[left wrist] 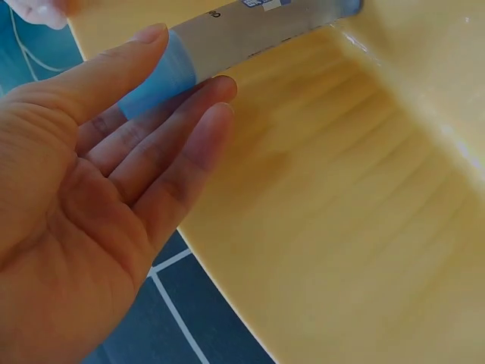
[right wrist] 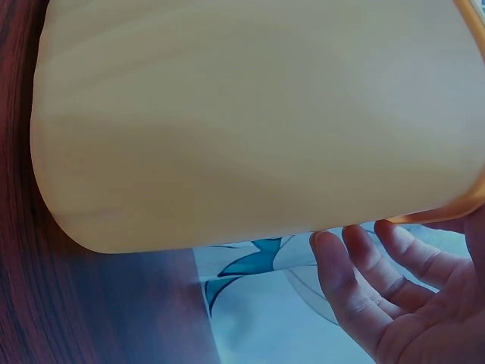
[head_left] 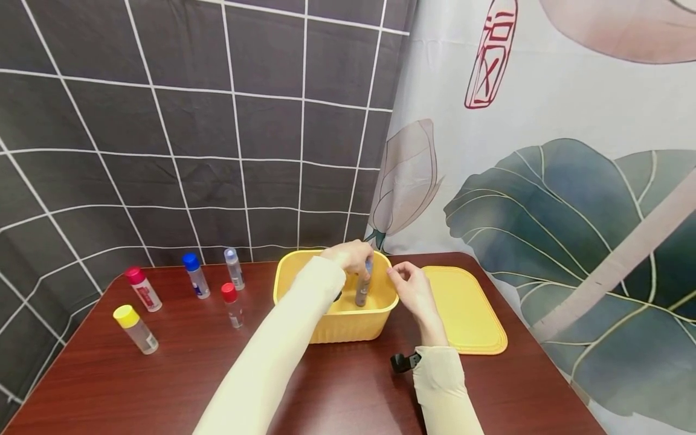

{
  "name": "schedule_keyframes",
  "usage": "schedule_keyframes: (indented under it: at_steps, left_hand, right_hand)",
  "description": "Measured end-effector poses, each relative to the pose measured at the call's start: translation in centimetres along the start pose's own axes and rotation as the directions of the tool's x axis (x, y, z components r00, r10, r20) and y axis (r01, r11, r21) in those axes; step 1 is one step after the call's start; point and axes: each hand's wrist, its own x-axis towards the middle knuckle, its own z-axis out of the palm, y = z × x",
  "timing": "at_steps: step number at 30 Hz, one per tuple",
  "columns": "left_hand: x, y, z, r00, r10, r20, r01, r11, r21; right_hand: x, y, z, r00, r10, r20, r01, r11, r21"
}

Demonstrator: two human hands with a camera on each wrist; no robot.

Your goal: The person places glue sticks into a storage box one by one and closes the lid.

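Inside the yellow plastic bin [head_left: 348, 329], my left hand [head_left: 352, 257] holds a small clear bottle [head_left: 362, 292] by its light-blue cap. In the left wrist view the thumb lies on one side of the cap and the fingers on the other, with the bottle's body [left wrist: 258, 34] close to the bin's inner wall. My right hand [head_left: 417, 296] grips the bin's right rim between thumb and fingers. The right wrist view has those fingers [right wrist: 371, 273] against the bin's edge, the thumb mostly hidden.
Left of the bin stand bottles with a red cap [head_left: 232, 305], a pale-blue cap [head_left: 235, 269], a dark-blue cap [head_left: 196, 276], a crimson cap [head_left: 144, 290] and a yellow cap [head_left: 136, 329]. A flat yellow lid [head_left: 467, 311] lies right of the bin. Curtains hang behind the table.
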Motion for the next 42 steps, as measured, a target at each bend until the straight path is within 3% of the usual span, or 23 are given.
schedule_keyframes:
  at_steps: [15, 32, 42]
  left_hand:
    - [0.69, 0.33, 0.66, 0.999, 0.033, 0.01, -0.033, 0.999, 0.02]
    - [0.75, 0.03, 0.91, 0.999, 0.047, -0.019, -0.047, 0.999, -0.019]
    - [0.57, 0.13, 0.8, 0.997, 0.075, -0.016, -0.075, 0.997, 0.007]
  right_hand:
    - [0.0, 0.06, 0.02, 1.0, 0.008, 0.002, -0.008, 1.0, -0.009]
    - [0.02, -0.07, 0.09, 1.0, 0.006, 0.004, -0.006, 1.0, -0.013]
    - [0.06, 0.0, 0.05, 1.0, 0.012, 0.016, -0.012, 1.0, -0.002]
